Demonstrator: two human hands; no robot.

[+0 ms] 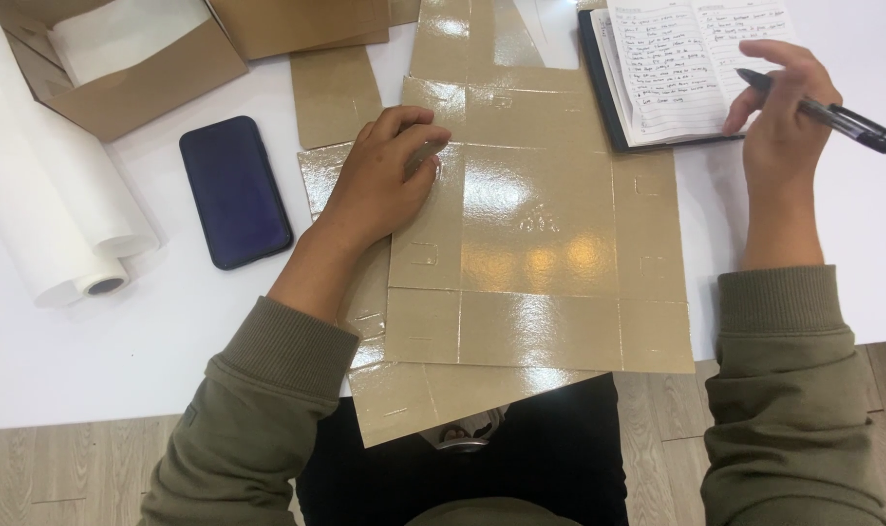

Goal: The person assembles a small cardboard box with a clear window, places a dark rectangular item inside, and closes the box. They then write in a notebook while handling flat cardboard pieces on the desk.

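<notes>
A dark phone (235,191) is laid flat on the white table (92,341), screen up. Just to its left, rolls of white paper (48,209) are laid side by side. An open brown box (121,58) is seen at the top left corner, with a white sheet tucked inside. More brown card pieces (301,24) are piled along the top edge. A grey wood floor (63,468) is seen below the table.

one phone (235,191); one pen (823,112); one notebook (677,68)
</notes>
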